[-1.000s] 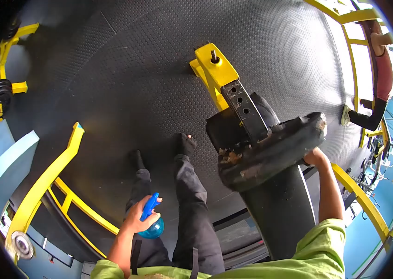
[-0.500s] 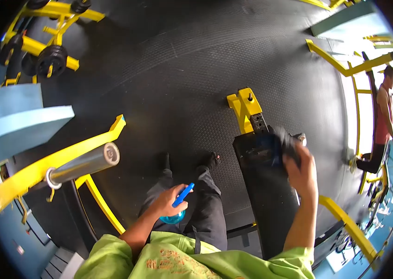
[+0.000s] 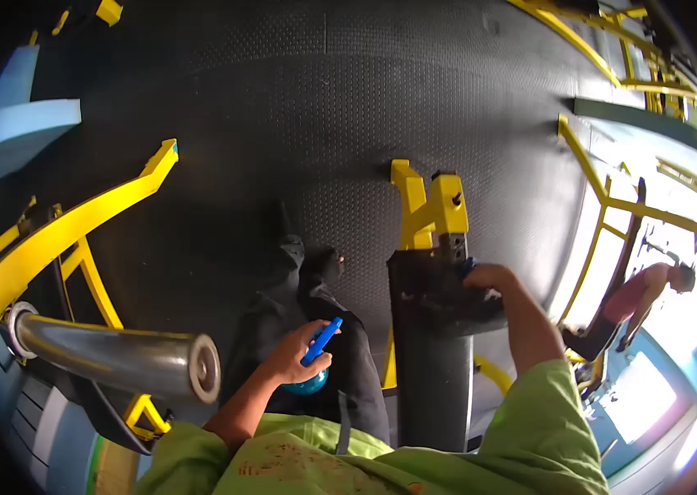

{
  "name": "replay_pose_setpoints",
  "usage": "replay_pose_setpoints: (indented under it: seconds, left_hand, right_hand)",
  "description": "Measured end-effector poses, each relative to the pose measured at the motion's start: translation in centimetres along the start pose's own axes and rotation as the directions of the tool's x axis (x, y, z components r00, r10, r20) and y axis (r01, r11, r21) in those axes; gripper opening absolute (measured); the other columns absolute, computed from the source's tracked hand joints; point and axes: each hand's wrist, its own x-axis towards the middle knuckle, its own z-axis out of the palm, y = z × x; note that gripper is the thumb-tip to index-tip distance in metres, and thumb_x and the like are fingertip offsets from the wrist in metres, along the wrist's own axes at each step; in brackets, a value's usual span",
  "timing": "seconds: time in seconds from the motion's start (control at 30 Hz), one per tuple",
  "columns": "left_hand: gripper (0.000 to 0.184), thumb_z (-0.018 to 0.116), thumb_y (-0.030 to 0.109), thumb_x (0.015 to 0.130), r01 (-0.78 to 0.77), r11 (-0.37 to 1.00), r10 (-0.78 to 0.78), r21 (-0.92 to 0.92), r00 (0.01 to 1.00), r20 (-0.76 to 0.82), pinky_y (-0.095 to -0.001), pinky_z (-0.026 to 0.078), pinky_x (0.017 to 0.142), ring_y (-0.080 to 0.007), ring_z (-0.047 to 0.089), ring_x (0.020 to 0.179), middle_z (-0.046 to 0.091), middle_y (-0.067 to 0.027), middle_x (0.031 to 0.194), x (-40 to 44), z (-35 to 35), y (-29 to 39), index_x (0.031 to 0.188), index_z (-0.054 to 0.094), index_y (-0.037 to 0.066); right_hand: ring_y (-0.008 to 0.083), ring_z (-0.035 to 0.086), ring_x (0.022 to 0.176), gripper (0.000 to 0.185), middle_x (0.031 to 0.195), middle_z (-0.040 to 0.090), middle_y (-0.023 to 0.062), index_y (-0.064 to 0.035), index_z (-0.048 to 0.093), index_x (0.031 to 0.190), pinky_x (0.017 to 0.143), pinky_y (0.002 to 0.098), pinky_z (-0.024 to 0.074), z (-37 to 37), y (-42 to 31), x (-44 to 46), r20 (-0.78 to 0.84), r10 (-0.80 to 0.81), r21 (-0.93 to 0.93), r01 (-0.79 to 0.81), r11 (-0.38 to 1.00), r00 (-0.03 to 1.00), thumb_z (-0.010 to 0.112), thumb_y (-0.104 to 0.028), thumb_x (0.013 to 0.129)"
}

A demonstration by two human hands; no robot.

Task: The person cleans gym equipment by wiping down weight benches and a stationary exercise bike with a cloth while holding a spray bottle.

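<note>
Yellow frame (image 3: 76, 227), one: angled, well to the left of the left hand.
Metal bar end (image 3: 113, 355), one: round, lying between that frame and the left forearm; the nearest obstacle on this side, limiting a leftward swing.
Left hand (image 3: 292, 359): wrapped around a spray bottle (image 3: 322, 341) with blue trigger, held above the dark-trousered legs (image 3: 348, 363).
Black bench (image 3: 435, 388), one: right of the left hand, running beneath the right forearm's side toward the far end. Carries a padded crosspiece (image 3: 460, 320), dark, just below the right hand.
Yellow post (image 3: 449, 202), one: upright, just beyond the right hand; a bar to reaching farther forward.
Right hand (image 3: 490, 278): fingers bent down at the crosspiece's far edge. A dark blue item (image 3: 467, 267) shows at the fingertips; whether gripped or merely pressed, cannot tell.
Step in hand, as judged: right-hand work on the padding, bottle in reserve. Next move calls for steady contact there and room around the post.
Another person (image 3: 633, 305), one: leaning, well right of the right hand, apart from the work.
</note>
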Motion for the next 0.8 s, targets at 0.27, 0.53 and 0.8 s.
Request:
replay_pose_setpoints:
  seconds: [0.27, 0.53, 0.8]
  left_hand:
    - [0.047, 0.067, 0.016, 0.08, 0.118, 0.99, -0.12, -0.077, 0.992, -0.031, -0.032, 0.052, 0.076, -0.015, 0.066, 0.08, 0.067, -0.0081, 0.103, 4.0, -1.9, 2.3, 0.125, 0.057, 0.007]
    - [0.051, 0.067, 0.018, 0.08, 0.112, 0.983, -0.136, -0.148, 0.977, -0.164, -0.0316, 0.05, 0.08, -0.0189, 0.065, 0.084, 0.066, -0.0096, 0.102, 8.6, 0.1, 4.3, 0.128, 0.055, 0.007]
    - [0.051, 0.067, 0.022, 0.081, 0.177, 0.966, -0.211, -0.191, 0.961, -0.179, -0.0321, 0.05, 0.079, -0.0173, 0.064, 0.079, 0.066, -0.0088, 0.102, 10.9, 2.0, 4.6, 0.129, 0.054, 0.008]
  right_hand:
    - [0.0286, 0.063, 0.094, 0.048, 0.102, 0.066, 0.0183, 0.0, 0.062, 0.116, 0.084, 0.041, 0.0499, -1.9, -6.6, -0.2, -0.335, 0.142, 0.734, 0.164, 0.659, 0.931, 0.065, -0.03, 0.079]
    - [0.0315, 0.042, 0.134, 0.048, 0.139, 0.053, 0.0134, -0.0046, 0.059, 0.128, 0.111, 0.0575, 0.0265, 0.6, -9.3, -4.8, -0.224, -0.776, -0.845, 0.279, 0.457, 0.59, 0.052, -0.031, 0.089]
    - [0.0334, 0.048, 0.129, 0.042, 0.124, 0.062, 0.0194, -0.0075, 0.073, 0.106, 0.114, 0.0488, 0.0271, -0.9, -13.8, -3.3, 0.336, -0.316, -0.718, 0.458, 0.524, 0.887, 0.06, -0.034, 0.076]
